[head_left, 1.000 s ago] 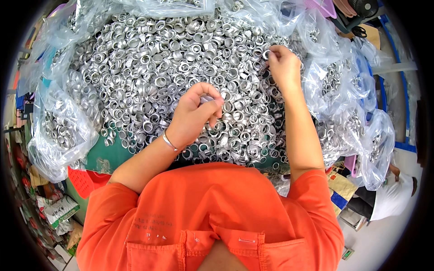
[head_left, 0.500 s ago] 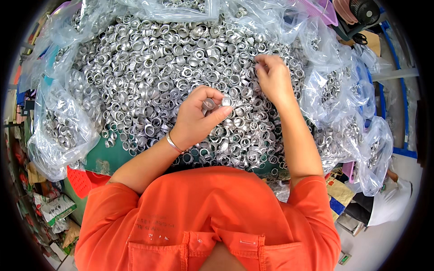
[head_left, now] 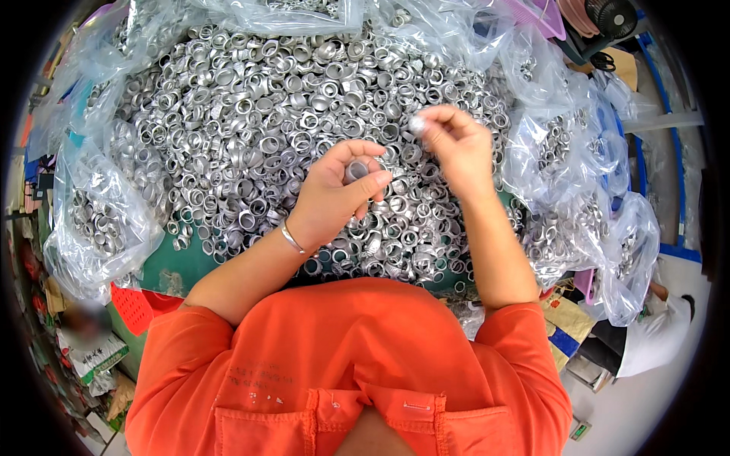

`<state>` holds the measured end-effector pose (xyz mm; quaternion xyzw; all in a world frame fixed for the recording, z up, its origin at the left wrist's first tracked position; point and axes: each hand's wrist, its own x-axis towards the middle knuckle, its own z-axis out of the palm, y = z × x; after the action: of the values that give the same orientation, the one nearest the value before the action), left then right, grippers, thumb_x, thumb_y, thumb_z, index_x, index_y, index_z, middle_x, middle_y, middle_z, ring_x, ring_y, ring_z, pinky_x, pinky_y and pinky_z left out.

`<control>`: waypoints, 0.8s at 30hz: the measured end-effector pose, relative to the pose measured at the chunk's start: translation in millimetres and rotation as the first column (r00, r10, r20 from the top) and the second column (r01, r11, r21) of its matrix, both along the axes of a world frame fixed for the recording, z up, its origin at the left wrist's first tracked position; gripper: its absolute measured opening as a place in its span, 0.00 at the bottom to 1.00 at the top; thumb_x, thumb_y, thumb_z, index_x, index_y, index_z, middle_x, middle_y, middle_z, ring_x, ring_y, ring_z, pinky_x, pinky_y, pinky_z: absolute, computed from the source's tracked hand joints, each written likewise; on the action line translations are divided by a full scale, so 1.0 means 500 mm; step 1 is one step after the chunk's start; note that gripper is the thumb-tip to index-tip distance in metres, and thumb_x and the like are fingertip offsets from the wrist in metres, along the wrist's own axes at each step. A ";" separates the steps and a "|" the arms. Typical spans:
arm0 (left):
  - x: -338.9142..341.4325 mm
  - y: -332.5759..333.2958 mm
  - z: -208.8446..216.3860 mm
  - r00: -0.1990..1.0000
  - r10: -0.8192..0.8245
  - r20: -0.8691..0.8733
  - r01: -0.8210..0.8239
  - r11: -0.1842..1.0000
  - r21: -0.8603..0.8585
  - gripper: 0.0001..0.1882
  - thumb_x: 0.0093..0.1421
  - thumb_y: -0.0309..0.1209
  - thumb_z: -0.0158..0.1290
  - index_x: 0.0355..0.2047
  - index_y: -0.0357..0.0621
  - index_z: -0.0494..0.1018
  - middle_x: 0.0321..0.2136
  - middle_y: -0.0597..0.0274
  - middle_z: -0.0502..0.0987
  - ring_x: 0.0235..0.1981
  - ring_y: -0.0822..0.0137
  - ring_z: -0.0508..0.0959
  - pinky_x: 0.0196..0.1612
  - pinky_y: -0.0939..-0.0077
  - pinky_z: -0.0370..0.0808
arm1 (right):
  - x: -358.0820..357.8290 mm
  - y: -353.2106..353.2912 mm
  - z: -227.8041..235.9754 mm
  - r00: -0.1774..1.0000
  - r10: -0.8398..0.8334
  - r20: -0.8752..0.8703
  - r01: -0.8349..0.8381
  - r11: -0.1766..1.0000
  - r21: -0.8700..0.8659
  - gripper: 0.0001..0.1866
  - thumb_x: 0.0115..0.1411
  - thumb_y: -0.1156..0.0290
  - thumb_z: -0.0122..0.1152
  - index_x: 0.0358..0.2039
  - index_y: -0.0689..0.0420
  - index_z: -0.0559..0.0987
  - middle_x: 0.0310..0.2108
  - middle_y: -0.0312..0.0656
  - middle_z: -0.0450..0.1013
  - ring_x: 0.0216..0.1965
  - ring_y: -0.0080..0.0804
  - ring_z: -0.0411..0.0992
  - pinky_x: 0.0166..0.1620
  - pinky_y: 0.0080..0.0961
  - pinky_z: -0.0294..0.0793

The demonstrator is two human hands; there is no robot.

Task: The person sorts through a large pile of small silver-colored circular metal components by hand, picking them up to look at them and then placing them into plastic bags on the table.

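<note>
A wide heap of silver-grey metal rings (head_left: pixel 251 114) lies in front of me. My left hand (head_left: pixel 334 186) hovers over its near middle, fingers curled around a ring (head_left: pixel 355 171) whose round opening shows between thumb and forefinger. Whether more rings lie in that palm is hidden. To the right and slightly farther off, my right hand (head_left: pixel 462 152) is closed in a pinch, with a bright silver ring (head_left: pixel 417 125) at the tips of thumb and forefinger. That ring is a little blurred, just above the heap.
Clear plastic bags (head_left: pixel 106 243) of rings flank the heap on both sides and behind. Green table surface (head_left: pixel 179 266) shows at the near left, above a red plastic basket (head_left: pixel 141 308). A black fan (head_left: pixel 612 17) stands far right. Another person in white (head_left: pixel 658 338) is at the right.
My right hand has come nearer and left from the heap, now with a ring in its pinch. The bright piece at my left fingertips no longer shows; a ring sits deeper in that hand.
</note>
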<state>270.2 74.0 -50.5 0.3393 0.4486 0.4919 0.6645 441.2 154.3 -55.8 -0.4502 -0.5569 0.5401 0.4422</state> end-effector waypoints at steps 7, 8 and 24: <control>-0.012 -0.011 -0.022 0.991 -0.104 -0.089 0.097 0.993 -0.071 0.05 0.56 0.28 0.54 0.30 0.42 0.71 0.16 0.69 0.70 0.14 0.82 0.66 0.15 0.90 0.59 | -0.025 -0.098 0.019 0.962 0.129 0.242 -0.196 0.940 0.280 0.07 0.51 0.82 0.55 0.31 0.60 0.77 0.30 0.39 0.72 0.30 0.28 0.73 0.30 0.22 0.72; -0.009 -0.013 -0.024 0.993 -0.110 -0.051 0.106 0.991 -0.076 0.05 0.56 0.30 0.55 0.29 0.42 0.71 0.14 0.71 0.70 0.13 0.83 0.65 0.14 0.90 0.58 | -0.017 -0.096 0.010 0.951 0.148 0.271 -0.242 0.904 0.354 0.08 0.49 0.82 0.55 0.31 0.60 0.77 0.29 0.41 0.72 0.30 0.34 0.73 0.32 0.25 0.73; 0.001 -0.017 -0.015 0.984 -0.141 0.104 0.148 0.987 -0.063 0.05 0.59 0.27 0.48 0.35 0.39 0.69 0.18 0.70 0.67 0.17 0.81 0.63 0.18 0.88 0.59 | 0.353 -0.121 0.107 0.400 -0.808 0.431 0.193 0.534 0.823 0.10 0.51 0.83 0.53 0.33 0.58 0.78 0.33 0.40 0.74 0.34 0.28 0.72 0.35 0.20 0.71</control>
<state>270.5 65.7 -57.8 0.3227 0.4063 0.4423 0.7316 617.5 93.9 -2.3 -0.6057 -0.6577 -0.1288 0.4289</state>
